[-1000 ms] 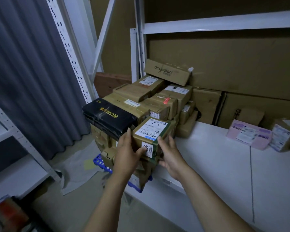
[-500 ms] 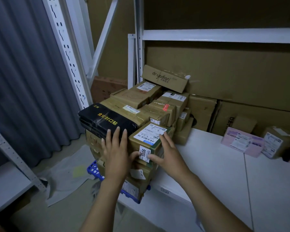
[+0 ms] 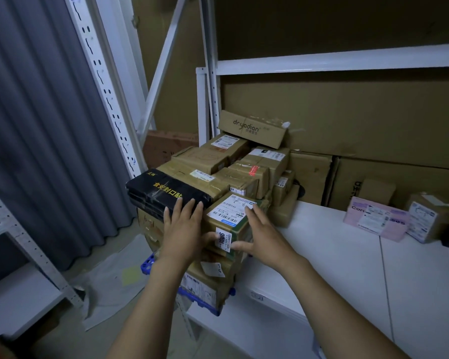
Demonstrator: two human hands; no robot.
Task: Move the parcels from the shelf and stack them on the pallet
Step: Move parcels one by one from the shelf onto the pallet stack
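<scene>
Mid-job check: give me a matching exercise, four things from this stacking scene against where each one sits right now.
Things:
1 black packet
2 pink parcel
3 dr.yadian box
4 blue pallet

Places:
A on the white shelf, at right
B beneath the parcel stack
C top rear of the parcel stack
D front left top of the parcel stack

Pairs: 1-D; 2-A; 3-C; 4-B
</scene>
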